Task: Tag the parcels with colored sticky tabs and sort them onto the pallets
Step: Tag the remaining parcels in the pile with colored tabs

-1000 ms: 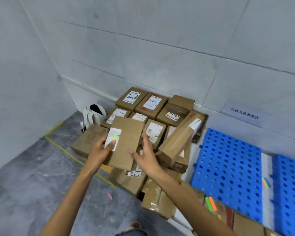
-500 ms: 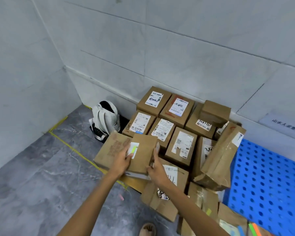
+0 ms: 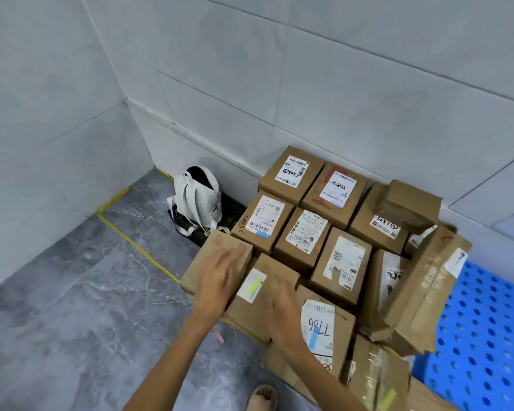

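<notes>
Fingers released, left hand (image 3: pixel 217 280) and right hand (image 3: pixel 282 307) over green-tabbed parcel (image 3: pixel 264 304) at seven o'clock of the parcel stack (image 3: pixel 306 232); perched unevenly, it could slide off.

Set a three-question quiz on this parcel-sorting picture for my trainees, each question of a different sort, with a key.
1. True or false: the flat brown cardboard parcel at the front of the stack of parcels bears a yellow-green sticky tab.
2. Multiple choice: the perforated plastic pallet to the right of the stack is A red, B blue, C green.
3. Fill the gap: the white fabric backpack stands on the grey floor to the ____ of the stack.
Key: 1 true; 2 B; 3 left.
</notes>
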{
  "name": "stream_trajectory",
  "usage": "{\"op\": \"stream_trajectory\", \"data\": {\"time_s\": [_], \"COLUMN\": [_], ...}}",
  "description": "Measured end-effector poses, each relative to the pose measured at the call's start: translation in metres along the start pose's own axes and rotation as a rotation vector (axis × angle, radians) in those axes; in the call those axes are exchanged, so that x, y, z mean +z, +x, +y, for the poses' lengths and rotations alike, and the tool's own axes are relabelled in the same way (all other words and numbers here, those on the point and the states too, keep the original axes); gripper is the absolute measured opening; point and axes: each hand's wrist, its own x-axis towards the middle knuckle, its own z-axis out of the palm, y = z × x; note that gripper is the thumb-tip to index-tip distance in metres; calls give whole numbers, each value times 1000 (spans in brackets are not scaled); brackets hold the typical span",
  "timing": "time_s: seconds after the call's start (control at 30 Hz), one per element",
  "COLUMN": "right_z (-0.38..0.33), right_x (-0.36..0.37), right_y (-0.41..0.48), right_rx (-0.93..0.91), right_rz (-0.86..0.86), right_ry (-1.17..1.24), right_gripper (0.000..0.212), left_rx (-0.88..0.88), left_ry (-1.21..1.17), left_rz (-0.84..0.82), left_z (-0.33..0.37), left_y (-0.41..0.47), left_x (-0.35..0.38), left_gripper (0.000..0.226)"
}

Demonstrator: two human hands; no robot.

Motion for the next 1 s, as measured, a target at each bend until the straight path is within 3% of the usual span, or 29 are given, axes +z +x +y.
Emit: {"op": "stream_trajectory", "data": {"time_s": [0.07,0.17,0.23,0.33,0.47,0.67,0.77,0.87,1.0], "right_z": [-19,-36,-41,-44,-48,-61,-59,-23,71], "right_x": [7,27,43,56,46,-28,-94,-161,-246], "right_y": [11,40,58,64,49,26,4,-29,-95], "right_rx": [-53,75,211,244,128,-284,-431,-467,-389], "right_rz": [-110,-324,-419,-428,-340,-129,8,131,259], "right_ry": [89,286,293,263,433,510,521,499,446], "right_gripper": [43,47,54,57,49,42,42,45,40], "left_rx": [-187,-547,-622,-636,-559,-339,-211,-51,100], "left_ry": [119,115,-49,-185,-240,-305,-342,-299,-299], "left_rz": [147,-65,-119,38,271,431,370,276,99], "left_z": [-20,-49,-55,-50,-25,46,113,189,284], "left_y": [12,22,20,10,1,6,7,-7,-47], "left_x": [-11,-14,-13,-19,-51,-98,-105,-86,-13], "left_gripper": [39,56,49,41,40,47,59,67,67]}}
